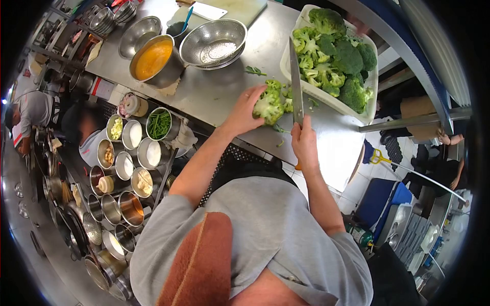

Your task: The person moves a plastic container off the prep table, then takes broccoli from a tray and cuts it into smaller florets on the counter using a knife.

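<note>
My left hand (248, 111) is closed around the side of a broccoli head (269, 106), holding it over the steel counter with its cut underside showing. In my right hand (304, 143) is a long kitchen knife (296, 84), its blade pointing away from me, just right of the broccoli. Part of the knife's handle is hidden by my fingers. Beyond the blade, a white tub (371, 76) is heaped with broccoli (337, 53). Small green scraps (255, 71) lie on the counter near my hands.
On the counter (219, 94) stand a pot of orange sauce (153, 58), a colander (214, 43) and a steel bowl (139, 36). A cleaver (206, 10) rests on a cutting board (244, 11) at the back. Several ingredient containers (149, 153) fill the left side. Other people (35, 109) are nearby.
</note>
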Available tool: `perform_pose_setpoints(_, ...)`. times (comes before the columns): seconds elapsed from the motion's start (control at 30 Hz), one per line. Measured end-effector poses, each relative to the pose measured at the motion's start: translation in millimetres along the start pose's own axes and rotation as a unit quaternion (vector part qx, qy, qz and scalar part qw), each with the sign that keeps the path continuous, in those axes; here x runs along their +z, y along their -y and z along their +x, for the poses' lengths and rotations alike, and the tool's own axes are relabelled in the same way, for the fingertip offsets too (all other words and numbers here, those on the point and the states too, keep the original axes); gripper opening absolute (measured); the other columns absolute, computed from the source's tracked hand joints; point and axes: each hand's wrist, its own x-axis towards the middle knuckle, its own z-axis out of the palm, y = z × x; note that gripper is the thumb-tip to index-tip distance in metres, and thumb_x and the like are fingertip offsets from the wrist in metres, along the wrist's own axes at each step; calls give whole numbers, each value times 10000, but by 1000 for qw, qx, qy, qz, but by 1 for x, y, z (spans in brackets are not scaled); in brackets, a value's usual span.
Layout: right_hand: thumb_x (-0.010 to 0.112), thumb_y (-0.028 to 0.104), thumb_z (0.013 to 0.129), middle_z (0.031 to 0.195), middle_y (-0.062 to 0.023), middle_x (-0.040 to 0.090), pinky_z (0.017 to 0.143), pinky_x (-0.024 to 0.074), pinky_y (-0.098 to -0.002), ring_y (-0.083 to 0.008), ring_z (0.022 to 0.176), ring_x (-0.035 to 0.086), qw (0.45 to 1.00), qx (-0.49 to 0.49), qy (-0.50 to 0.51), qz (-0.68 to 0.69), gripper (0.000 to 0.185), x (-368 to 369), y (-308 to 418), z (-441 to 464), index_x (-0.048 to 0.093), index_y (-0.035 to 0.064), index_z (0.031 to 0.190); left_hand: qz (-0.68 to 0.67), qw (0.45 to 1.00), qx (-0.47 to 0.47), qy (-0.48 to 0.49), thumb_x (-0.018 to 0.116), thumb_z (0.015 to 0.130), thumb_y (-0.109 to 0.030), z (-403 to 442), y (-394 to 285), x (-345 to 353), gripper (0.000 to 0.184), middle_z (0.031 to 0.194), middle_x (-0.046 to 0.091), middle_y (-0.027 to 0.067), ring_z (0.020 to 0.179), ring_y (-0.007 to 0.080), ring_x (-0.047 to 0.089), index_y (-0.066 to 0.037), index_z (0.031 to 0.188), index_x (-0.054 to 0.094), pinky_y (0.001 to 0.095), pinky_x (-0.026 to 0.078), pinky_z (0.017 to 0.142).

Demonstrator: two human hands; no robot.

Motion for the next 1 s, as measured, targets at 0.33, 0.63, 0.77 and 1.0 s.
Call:
perform_pose_setpoints(0.33, 547, 27, 946, 714, -287, 606, 548, 443, -558, -493, 683, 610, 998, -54, 25, -1, 199, 12, 17, -9, 457, 13, 1122, 37, 994, -87, -61, 814, 658, -114, -19, 2, 9, 886, 1431, 410, 245, 1328, 427, 414, -36, 1414, 359, 425, 385, 1112)
perform_pose_setpoints(0.63, 539, 16, 945, 712, -288, 609, 554, 450, -548, -485, 673, 615, 995, -95, 15, -19, 211, 5, 49, 12, 466, -14, 1141, 17, 996, -70, -48, 829, 655, -60, -16, -12, 9, 824, 1344, 477, 213, 1231, 416, 495, -28, 1344, 379, 431, 442, 1041)
perform_pose_setpoints(0.77, 540, 12, 943, 700, -287, 607, 549, 453, -536, -482, 669, 619, 995, -97, 5, -11, 231, 3, 52, 13, 463, -24, 1158, 22, 999, -22, -31, 853, 638, -113, -18, 3, 9, 945, 1410, 444, 219, 1291, 402, 461, -46, 1425, 335, 419, 394, 1097)
perform_pose_setpoints(1.0, 540, 10, 940, 698, -284, 606, 549, 447, -543, -486, 670, 616, 1000, -25, 15, 3, 233, 14, 27, 7, 462, -14, 1158, -99, 980, -175, 7, 842, 633, -249, -7, -12, 11, 1021, 1439, 411, 240, 1367, 378, 380, -58, 1479, 302, 422, 332, 1144)
